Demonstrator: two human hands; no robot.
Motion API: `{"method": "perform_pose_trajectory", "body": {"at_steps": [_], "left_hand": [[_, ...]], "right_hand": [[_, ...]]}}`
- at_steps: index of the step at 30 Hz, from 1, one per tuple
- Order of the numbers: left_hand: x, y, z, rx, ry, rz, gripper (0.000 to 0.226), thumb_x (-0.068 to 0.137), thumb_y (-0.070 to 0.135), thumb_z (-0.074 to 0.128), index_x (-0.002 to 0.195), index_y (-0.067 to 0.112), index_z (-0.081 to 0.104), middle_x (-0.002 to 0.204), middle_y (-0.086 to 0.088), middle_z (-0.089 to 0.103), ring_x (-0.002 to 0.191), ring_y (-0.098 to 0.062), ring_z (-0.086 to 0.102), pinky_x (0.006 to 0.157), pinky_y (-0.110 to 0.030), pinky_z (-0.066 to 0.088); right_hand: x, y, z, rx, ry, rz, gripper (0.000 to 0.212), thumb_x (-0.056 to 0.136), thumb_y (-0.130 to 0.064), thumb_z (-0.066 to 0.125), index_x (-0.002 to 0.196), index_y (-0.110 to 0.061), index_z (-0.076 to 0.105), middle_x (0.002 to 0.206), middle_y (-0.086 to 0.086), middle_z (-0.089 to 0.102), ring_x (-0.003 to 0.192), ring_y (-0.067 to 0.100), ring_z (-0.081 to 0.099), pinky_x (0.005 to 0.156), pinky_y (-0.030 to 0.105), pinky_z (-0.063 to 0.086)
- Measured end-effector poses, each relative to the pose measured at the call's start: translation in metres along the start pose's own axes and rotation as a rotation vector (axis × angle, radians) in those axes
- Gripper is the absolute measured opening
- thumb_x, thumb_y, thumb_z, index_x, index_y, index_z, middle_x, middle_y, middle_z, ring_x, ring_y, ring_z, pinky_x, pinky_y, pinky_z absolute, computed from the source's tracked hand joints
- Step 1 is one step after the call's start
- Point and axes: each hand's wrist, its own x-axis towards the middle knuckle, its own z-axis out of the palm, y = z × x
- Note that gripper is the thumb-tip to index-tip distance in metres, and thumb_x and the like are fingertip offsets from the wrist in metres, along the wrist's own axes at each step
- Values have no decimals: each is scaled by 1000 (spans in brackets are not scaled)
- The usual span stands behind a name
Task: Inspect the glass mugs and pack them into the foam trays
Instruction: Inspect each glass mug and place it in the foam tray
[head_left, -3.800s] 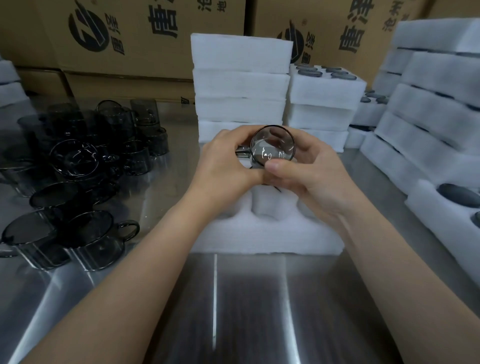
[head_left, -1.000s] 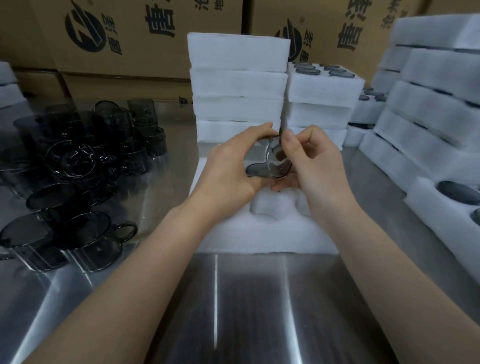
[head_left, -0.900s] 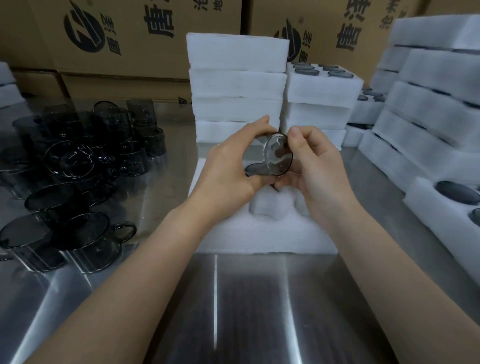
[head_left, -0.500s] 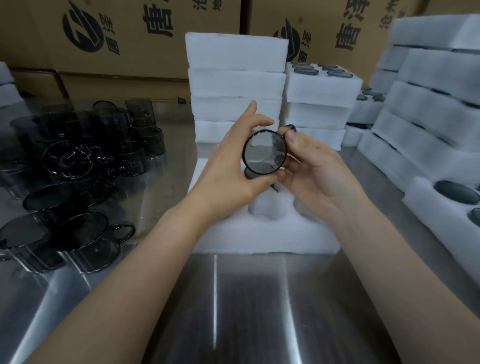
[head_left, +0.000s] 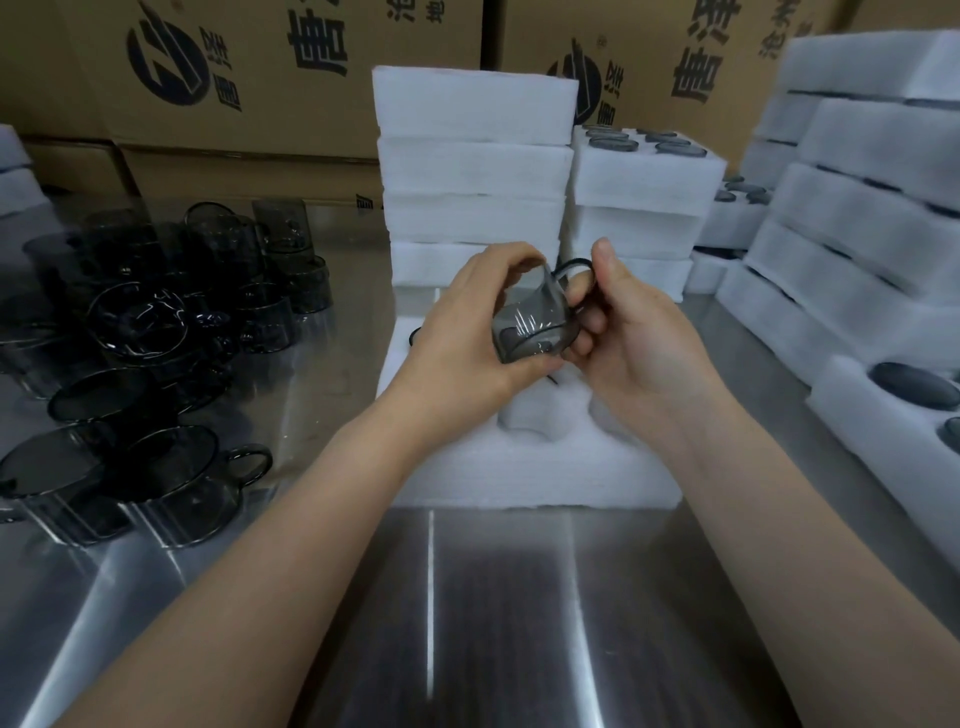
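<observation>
A smoky grey glass mug (head_left: 532, 325) is held in the air between both hands, above the open white foam tray (head_left: 535, 467) in front of me. My left hand (head_left: 467, 338) wraps the mug's body from the left. My right hand (head_left: 628, 338) grips its right side, fingers at the thin dark handle that sticks up near the thumb. The mug is tilted, its round end turned down toward me. A dark mug rim (head_left: 415, 335) shows in the tray's far left pocket, mostly hidden by my left hand.
Several loose grey mugs (head_left: 145, 364) crowd the steel table (head_left: 467, 623) at left. Stacked foam trays (head_left: 475, 176) stand behind the open tray, with filled stacks (head_left: 644, 176) at right and far right (head_left: 872, 218). Cardboard boxes (head_left: 291, 73) line the back.
The mug has been turned: half a second ago its round face pointed at me, now it is tipped downward with the handle up. Both hands stayed over the tray.
</observation>
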Motion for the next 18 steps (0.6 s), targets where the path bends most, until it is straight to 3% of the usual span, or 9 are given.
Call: {"method": "perform_pose_trajectory", "body": {"at_steps": [2, 4, 6, 8, 12, 15, 18], "left_hand": [[0, -1, 0, 59, 12, 58, 65, 69, 7, 83, 125, 15, 51, 120, 3, 53, 110, -6, 49, 92, -10, 38], [1, -4, 0, 102, 33, 134, 63, 70, 0, 80, 125, 13, 53, 119, 5, 50, 110, -3, 46, 93, -7, 34], [0, -7, 0, 150, 50, 202, 63, 71, -8, 75, 127, 14, 54, 126, 1, 47, 120, -5, 43, 99, -8, 31], [0, -9, 0, 206, 59, 226, 75, 71, -18, 67, 129, 26, 50, 138, -2, 42, 132, -9, 38, 102, -9, 32], [0, -9, 1, 276, 85, 274, 87, 64, -25, 53, 129, 32, 43, 146, -1, 36, 132, -9, 37, 95, -18, 40], [1, -9, 1, 290, 125, 315, 84, 62, -27, 53, 127, 25, 47, 142, -6, 40, 133, -14, 38, 98, -10, 35], [2, -10, -1, 288, 166, 339, 77, 59, -29, 55, 123, 14, 54, 124, -8, 48, 118, -6, 42, 95, -5, 32]], "right_hand": [[0, -2, 0, -9, 13, 58, 49, 99, -36, 49, 54, -16, 52, 51, -2, 30, 47, 12, 31, 54, 27, 28], [-1, -4, 0, -32, 9, 97, 54, 99, -34, 49, 47, -18, 46, 52, -1, 27, 47, 12, 30, 53, 26, 27], [-3, -6, 0, -64, -11, 125, 59, 99, -33, 48, 42, -20, 40, 55, 0, 24, 47, 12, 29, 51, 25, 27], [-5, -9, 1, -88, -43, 151, 61, 99, -33, 47, 40, -21, 34, 56, 1, 21, 47, 14, 29, 52, 26, 28], [-7, -13, -1, -100, -96, 195, 63, 100, -36, 45, 40, -23, 31, 50, -3, 22, 46, 15, 31, 52, 27, 29], [-7, -11, -1, -77, -109, 185, 58, 100, -35, 45, 45, -22, 36, 55, -2, 25, 47, 15, 34, 51, 26, 31], [-7, -9, -1, -62, -128, 129, 48, 101, -33, 45, 55, -19, 44, 58, -1, 30, 49, 15, 38, 53, 26, 35]]}}
